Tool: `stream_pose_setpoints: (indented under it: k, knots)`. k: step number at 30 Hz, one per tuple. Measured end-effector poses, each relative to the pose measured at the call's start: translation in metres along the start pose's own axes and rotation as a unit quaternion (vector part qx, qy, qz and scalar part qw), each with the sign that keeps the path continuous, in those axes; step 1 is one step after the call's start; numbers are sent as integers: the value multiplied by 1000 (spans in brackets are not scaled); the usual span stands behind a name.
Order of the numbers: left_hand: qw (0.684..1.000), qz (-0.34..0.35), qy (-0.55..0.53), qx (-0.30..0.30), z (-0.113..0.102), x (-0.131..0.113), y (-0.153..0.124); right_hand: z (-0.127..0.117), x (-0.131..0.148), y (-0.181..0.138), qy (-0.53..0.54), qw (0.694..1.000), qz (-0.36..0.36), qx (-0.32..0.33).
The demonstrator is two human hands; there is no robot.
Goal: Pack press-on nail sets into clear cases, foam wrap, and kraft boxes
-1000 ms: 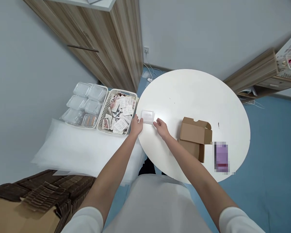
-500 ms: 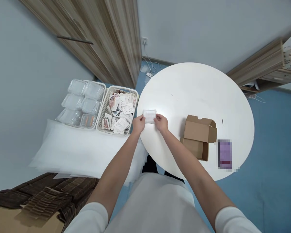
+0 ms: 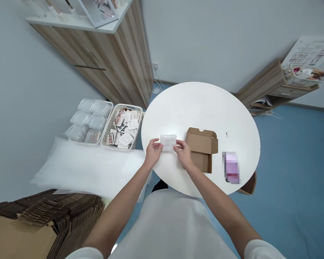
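Note:
A small clear plastic case (image 3: 168, 141) is held just above the round white table (image 3: 205, 108). My left hand (image 3: 152, 153) pinches its left end and my right hand (image 3: 183, 153) pinches its right end, both with fingers closed on it. An open brown cardboard box (image 3: 202, 147) sits on the table right beside my right hand. What is inside the case cannot be made out.
Left of the table stand a tray of clear plastic cases (image 3: 88, 120) and a white basket of printed cards (image 3: 122, 126), on white foam sheets (image 3: 83, 169). Flat brown cartons (image 3: 43, 219) lie at the bottom left. A purple blurred object (image 3: 231, 167) lies on the table's right side.
The case lay on the table with my hands beside it; both hands have taken hold of it and brought it nearer to me, close to the cardboard box. The view has shifted.

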State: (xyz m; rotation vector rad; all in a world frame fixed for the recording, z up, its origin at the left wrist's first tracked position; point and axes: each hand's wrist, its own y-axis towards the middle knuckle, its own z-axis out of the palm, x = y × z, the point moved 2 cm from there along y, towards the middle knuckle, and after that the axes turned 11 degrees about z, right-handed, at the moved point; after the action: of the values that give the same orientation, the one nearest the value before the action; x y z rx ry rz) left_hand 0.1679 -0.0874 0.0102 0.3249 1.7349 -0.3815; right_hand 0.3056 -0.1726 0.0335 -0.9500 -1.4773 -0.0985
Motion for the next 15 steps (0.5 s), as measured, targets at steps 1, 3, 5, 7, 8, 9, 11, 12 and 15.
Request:
stream_pose_setpoints:
  k: [1, 3, 5, 7, 8, 9, 11, 12, 15]
  knots:
    - [1000, 3, 0, 14, 10, -5, -12, -14, -5, -9, 6, 1000, 4, -3]
    - [999, 0, 5, 38, 33, -11, -33, -42, -17, -24, 18, 1000, 12, -5]
    - [998, -3, 14, 63, 58, -14, -49, -68, -31, -34, 22, 1000, 15, -11]
    - [995, -6, 35, 88, 81, -16, -60, -92, -44, -39, 17, 999, 17, -22]
    - [993, -8, 52, 101, 92, -17, -63, -103, -50, -40, 8, 999, 20, -29]
    - [991, -10, 74, 114, 102, -18, -65, -113, -56, -41, -5, 999, 23, -36]
    - [982, -9, 125, 138, 117, -21, -67, -128, -65, -40, -42, 998, 29, -46]
    - [977, -5, 149, 151, 123, -22, -67, -133, -68, -39, -67, 996, 30, -49]
    - [960, 7, 214, 182, 136, -24, -66, -142, -72, -36, -156, 986, 27, -53]
